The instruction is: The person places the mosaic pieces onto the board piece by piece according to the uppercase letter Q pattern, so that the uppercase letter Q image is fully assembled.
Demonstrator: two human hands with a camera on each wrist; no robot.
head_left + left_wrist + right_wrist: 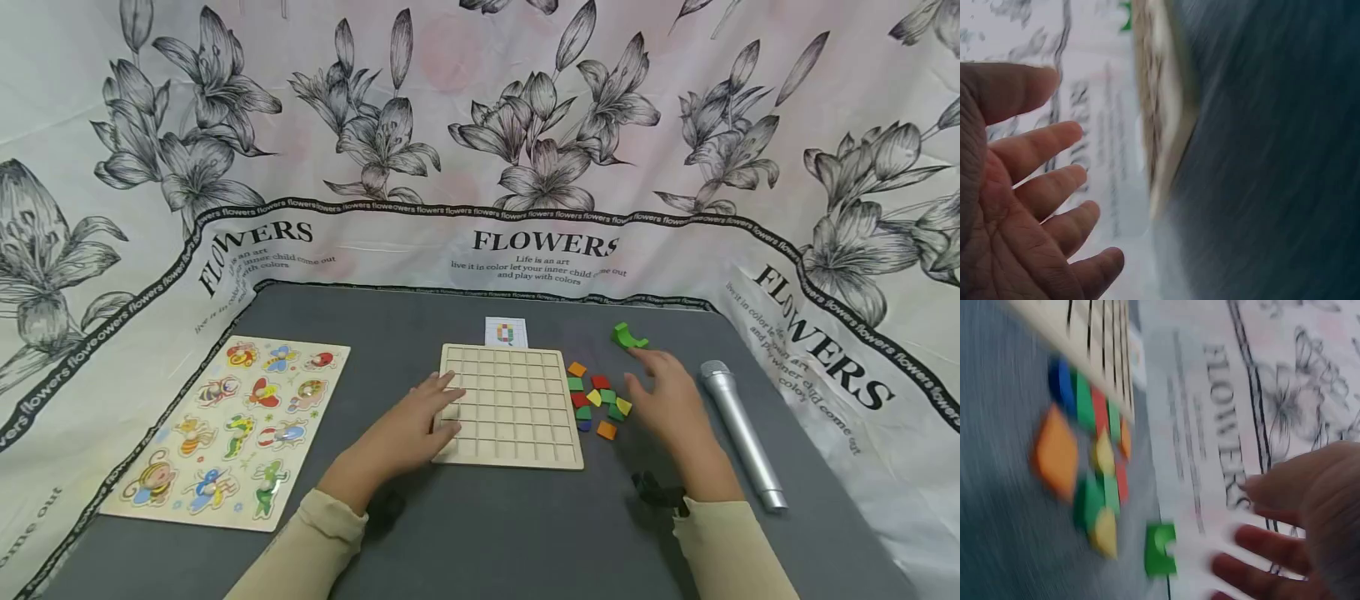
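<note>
A pale wooden grid board [510,408] lies flat on the grey table. Over its left edge my left hand [405,423] reaches with fingers spread and nothing held; whether they touch the board I cannot tell. In the left wrist view that hand [1029,187] hovers beside the blurred board edge [1169,119]. My right hand [671,408] has its fingers extended, holding nothing, between the coloured blocks and a silver microphone. Just beyond its fingertips sits a green curved piece [627,337]. Loose coloured blocks, including an orange one [1057,453] and a yellow one [1104,532], lie right of the board.
A small card [506,332] with a coloured letter-like pattern lies against the board's far edge. On the left is an insect picture puzzle [232,429]. The silver microphone [742,433] lies at the right. Flower-printed cloth [420,242] rises behind the table.
</note>
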